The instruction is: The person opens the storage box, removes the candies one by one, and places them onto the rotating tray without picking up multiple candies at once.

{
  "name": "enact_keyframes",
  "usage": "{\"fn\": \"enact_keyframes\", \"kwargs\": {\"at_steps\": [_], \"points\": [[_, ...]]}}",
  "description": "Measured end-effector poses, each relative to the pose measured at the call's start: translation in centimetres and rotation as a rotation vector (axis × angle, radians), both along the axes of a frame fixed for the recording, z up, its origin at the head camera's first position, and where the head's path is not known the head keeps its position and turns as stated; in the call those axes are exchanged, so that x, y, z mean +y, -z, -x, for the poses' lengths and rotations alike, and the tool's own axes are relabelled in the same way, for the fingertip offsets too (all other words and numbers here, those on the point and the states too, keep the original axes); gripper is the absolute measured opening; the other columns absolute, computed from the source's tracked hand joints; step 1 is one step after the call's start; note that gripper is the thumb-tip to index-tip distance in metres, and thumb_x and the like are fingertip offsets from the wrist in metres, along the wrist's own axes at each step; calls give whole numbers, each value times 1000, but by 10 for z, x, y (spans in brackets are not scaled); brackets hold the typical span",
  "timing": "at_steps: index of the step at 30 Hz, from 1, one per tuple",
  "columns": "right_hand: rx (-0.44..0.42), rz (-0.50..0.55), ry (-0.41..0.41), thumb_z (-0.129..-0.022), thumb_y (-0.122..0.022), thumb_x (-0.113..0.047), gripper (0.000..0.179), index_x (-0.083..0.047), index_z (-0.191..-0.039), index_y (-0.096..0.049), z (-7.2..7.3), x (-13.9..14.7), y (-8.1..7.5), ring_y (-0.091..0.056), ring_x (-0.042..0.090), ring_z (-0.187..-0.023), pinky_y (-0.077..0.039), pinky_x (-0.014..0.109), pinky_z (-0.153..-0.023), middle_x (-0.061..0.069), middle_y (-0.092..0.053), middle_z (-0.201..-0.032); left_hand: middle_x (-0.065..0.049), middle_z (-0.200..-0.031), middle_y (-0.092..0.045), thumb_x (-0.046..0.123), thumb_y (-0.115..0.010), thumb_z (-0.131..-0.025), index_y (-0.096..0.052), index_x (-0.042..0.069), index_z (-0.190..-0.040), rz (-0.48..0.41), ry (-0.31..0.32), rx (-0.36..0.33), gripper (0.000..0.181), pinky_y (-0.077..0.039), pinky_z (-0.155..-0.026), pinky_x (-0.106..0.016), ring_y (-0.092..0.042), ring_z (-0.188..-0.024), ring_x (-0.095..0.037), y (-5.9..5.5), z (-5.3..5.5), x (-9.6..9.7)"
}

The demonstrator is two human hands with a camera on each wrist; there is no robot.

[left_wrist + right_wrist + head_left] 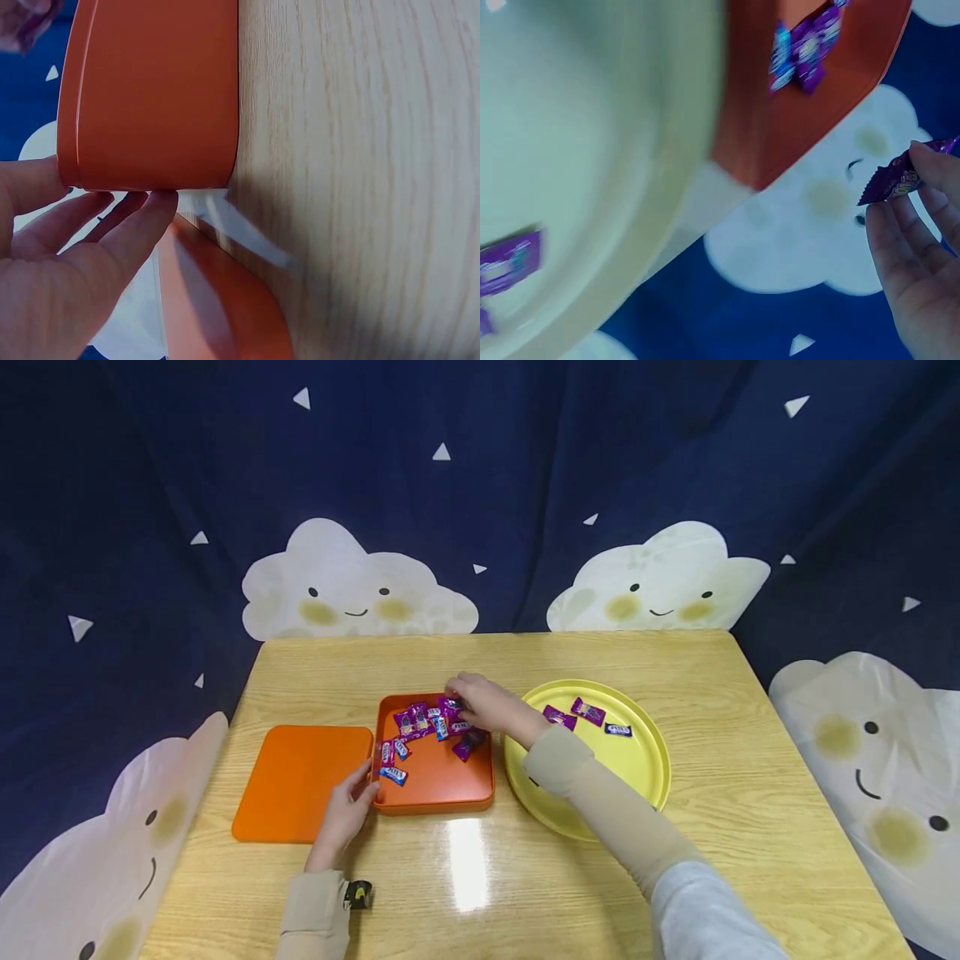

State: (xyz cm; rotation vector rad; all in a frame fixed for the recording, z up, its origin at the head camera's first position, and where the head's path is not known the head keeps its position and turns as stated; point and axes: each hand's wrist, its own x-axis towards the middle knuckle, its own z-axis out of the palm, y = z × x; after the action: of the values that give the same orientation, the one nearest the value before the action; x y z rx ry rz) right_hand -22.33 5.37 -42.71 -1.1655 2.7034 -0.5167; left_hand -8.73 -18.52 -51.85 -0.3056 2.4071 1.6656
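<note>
An orange box (pixel 450 783) holds several wrapped candies, purple and blue, mostly toward its back and left. My left hand (pixel 347 817) holds the box at its front left corner, thumb at the rim and fingertips against the outer wall. Over the back right part of the box, my right hand (pixel 486 703) pinches a purple wrapped candy (pixel 891 182) between thumb and fingers, raised above the rim in the right wrist view. To the right, a round yellow tray (pixel 647 768) carries two purple candies (pixel 588 712) and a dark blue one (pixel 618 729); my right forearm covers part of it.
An orange lid (pixel 300 785) lies flat on the wooden table (pixel 420 893), just left of the box. Dark blue cloth (pixel 510 460) with white clouds and triangles surrounds the table's back and sides. Around my left wrist is a band with a small dark device (pixel 358 894).
</note>
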Motion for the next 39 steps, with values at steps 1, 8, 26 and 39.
{"fn": "enact_keyframes", "kwargs": {"at_steps": [1,8,26,39], "points": [[-7,2,20,-82,-66,-4,29,-3,-109,-57,1,7,1,-54,21,-94,-46,31,-89,10,-57,-102,-25,-137,-39,7,-45,-95,-31,1,-141,2,1,2,48,-31,-103,-47,-43,-122,-38,0,0,0],[-36,37,124,-79,-67,0,27,-1,-104,-56,9,52,16,-52,21,-82,-48,33,-77,10,-56,-92,-25,-137,-39,6,-46,-95,-32,0,-141,-4,2,14,48,-32,-103,-47,-43,-121,-38,-1,1,1],[-128,-149,190,-74,-70,1,28,1,-99,-57,3,110,57,-57,27,-87,-48,38,-81,13,-59,-93,-24,-140,-37,8,-45,-96,-30,1,-142,17,13,-4,49,-30,-104,-47,-40,-124,-38,0,2,0],[-130,-186,188,-74,-67,4,26,-2,-97,-59,0,111,73,-57,26,-83,-49,36,-77,12,-57,-91,-25,-136,-42,8,-46,-95,-32,1,-141,21,-2,2,48,-30,-103,-48,-44,-120,-37,1,2,1]]}}
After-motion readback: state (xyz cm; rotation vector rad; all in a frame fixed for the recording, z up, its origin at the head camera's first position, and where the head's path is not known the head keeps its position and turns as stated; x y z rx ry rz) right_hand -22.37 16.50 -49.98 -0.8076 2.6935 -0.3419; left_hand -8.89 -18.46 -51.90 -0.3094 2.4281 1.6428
